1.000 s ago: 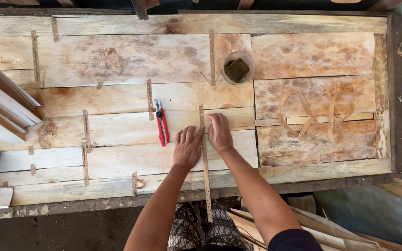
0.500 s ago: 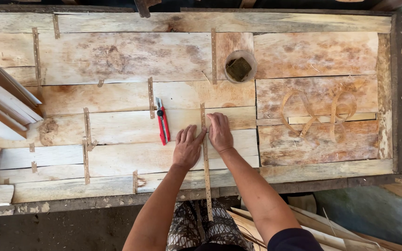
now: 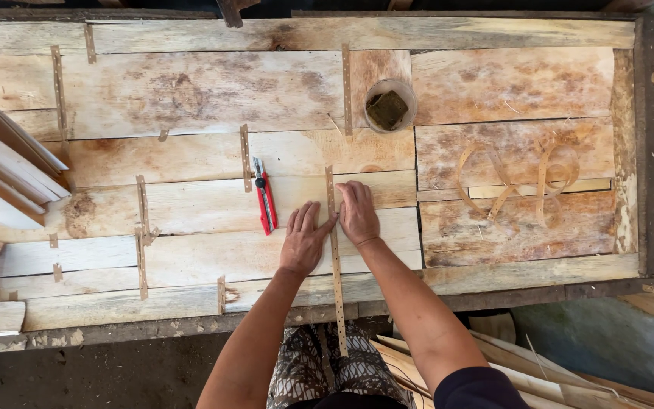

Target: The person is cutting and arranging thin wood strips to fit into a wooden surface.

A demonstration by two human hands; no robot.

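I look down on a wide table (image 3: 191, 91) made of pale wood sheets joined by thin brown strips of tape. My two hands lie flat, side by side, near the middle of its near half. My left hand (image 3: 306, 238) is spread open, palm down, fingers pointing away from me, holding nothing. My right hand (image 3: 359, 213) is also flat and open, fingertips pressing on the sheet. Between them runs a long narrow strip of tape (image 3: 335, 257), dotted with small holes, from just past my fingertips back toward me and over the near edge of the table. Both hands touch its sides and press it down onto the seam.

Compared with half a second and a second ago, almost nothing has moved: both hands sit in the same spot on the same strip, so I judge the pressing is still under way and the strip not yet fully smoothed.

A red cutter knife (image 3: 265, 195) lies just left of my left hand. Farther away sits a small round bowl (image 3: 390, 106) holding a dark sponge. To the right lie loose curls of tape (image 3: 516, 178)
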